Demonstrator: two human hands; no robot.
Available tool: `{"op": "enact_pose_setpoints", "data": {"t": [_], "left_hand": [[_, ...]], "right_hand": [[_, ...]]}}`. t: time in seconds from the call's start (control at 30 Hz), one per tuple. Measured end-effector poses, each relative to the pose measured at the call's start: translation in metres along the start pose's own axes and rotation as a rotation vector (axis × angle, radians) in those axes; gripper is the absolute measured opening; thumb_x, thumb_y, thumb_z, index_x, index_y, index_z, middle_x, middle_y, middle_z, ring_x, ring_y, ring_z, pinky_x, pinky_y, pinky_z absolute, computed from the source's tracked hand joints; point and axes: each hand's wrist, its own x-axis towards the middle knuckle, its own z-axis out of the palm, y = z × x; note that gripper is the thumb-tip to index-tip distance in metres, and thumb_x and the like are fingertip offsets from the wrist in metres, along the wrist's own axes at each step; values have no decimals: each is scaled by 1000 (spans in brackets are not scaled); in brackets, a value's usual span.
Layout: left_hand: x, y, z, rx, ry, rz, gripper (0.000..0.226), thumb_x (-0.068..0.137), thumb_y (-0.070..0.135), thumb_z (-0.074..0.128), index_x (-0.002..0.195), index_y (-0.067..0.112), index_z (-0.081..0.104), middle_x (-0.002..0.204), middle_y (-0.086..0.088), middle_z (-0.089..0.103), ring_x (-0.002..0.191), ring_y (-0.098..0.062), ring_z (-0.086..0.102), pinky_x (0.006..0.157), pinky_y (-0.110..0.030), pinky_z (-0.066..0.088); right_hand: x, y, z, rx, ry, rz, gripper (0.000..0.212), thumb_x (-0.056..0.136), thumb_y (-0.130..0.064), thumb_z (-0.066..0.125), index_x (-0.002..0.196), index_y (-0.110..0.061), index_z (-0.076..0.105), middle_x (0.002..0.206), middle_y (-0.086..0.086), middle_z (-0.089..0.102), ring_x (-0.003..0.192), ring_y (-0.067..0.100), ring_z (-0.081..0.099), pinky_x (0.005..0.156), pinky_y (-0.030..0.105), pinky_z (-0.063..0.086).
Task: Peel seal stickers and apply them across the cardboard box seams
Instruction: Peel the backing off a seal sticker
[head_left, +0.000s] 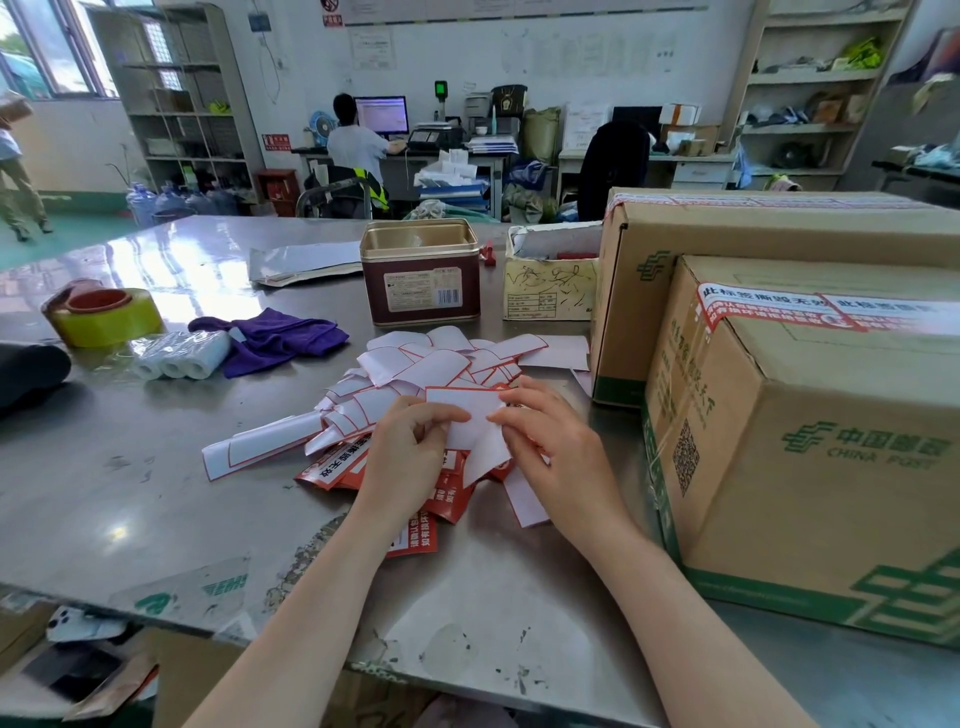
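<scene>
Peeling one sticker (470, 415) over the pile, both hands pinching it.

Left to right on the tabletop (156, 499): tape roll (106, 317), purple cloth (270, 338), tin (422, 270), heap of spent backing papers (431, 364) with unpeeled red stickers (343, 467) beneath. Left hand (410, 457) grip pinches the sticker's left edge; right hand (561, 447) grip pinches its right edge, fingertips nearly meeting. Sticker's long axis runs left-right, white side up. The near box (810, 457) stands just right of the right hand, its top seam already carrying a seal; the right hand is nearer. Nothing stands between.
</scene>
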Motion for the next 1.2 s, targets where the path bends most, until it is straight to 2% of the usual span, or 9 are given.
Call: {"op": "enact_pose_setpoints", "data": {"t": [0.27, 0.43, 0.67, 0.77, 0.83, 0.93, 1.0, 1.1, 1.2], "left_hand": [[-1, 3, -3, -47, 26, -39, 33, 92, -1, 48, 90, 22, 72, 102, -2, 57, 86, -6, 53, 67, 0, 37], [0, 4, -3, -35, 30, -48, 32, 94, 1, 45, 99, 17, 72, 107, -3, 56, 92, -7, 53, 64, 1, 40], [0, -1, -2, -68, 84, -64, 27, 97, 11, 45, 108, 19, 68, 113, 5, 50, 106, -18, 57, 82, -32, 54], [1, -1, -4, -93, 138, -61, 30, 95, 8, 45, 113, 19, 66, 120, 1, 49, 114, -18, 51, 91, -35, 50], [2, 0, -6, -110, 172, -60, 31, 94, 9, 46, 118, 20, 63, 126, -4, 48, 117, -19, 49, 94, -36, 48], [1, 3, -7, -95, 209, -51, 36, 95, 14, 45, 130, 18, 52, 139, -4, 40, 122, -13, 43, 91, -13, 44], [1, 5, -6, -33, 211, -61, 42, 97, 16, 43, 139, 16, 42, 148, -4, 35, 126, -9, 36, 91, 1, 27], [4, -1, -4, 134, 184, -74, 51, 98, 27, 39, 146, 14, 28, 155, -7, 26, 143, -19, 21, 113, -28, 17], [10, -13, -3, 345, 145, -133, 57, 97, 32, 37, 148, 11, 22, 156, -9, 21, 145, -22, 13, 118, -39, 7]], "right_hand": [[-3, -6, -5, 13, 3, 65, 18, 92, -18, 55, 104, -20, 67, 106, -3, 56, 99, 14, 56, 78, 28, 50], [-1, -11, -8, 28, 21, 180, 25, 92, -28, 51, 111, -18, 64, 114, 1, 60, 102, 14, 57, 75, 26, 52], [4, -11, -15, 184, 214, 379, 28, 93, -27, 53, 121, -24, 51, 92, -16, 56, 83, -8, 53, 60, 5, 42], [3, -8, -15, 247, 321, 400, 35, 92, -23, 54, 125, -23, 45, 89, -26, 51, 89, -1, 56, 69, 8, 44], [3, -5, -14, 269, 383, 399, 38, 92, -21, 55, 127, -19, 43, 90, -26, 52, 95, 5, 58, 79, 20, 50], [4, -4, -14, 308, 400, 424, 40, 92, -21, 55, 129, -19, 41, 93, -23, 53, 100, 11, 59, 82, 30, 54], [4, -3, -13, 319, 390, 440, 38, 92, -19, 56, 127, -21, 42, 94, -21, 55, 101, 13, 60, 82, 34, 55], [5, -2, -12, 293, 363, 451, 33, 91, -18, 56, 120, -27, 44, 94, -22, 56, 98, 10, 59, 83, 38, 55], [5, -2, -12, 283, 342, 458, 28, 91, -19, 55, 118, -24, 48, 96, -16, 56, 92, 4, 56, 75, 22, 53]]}}
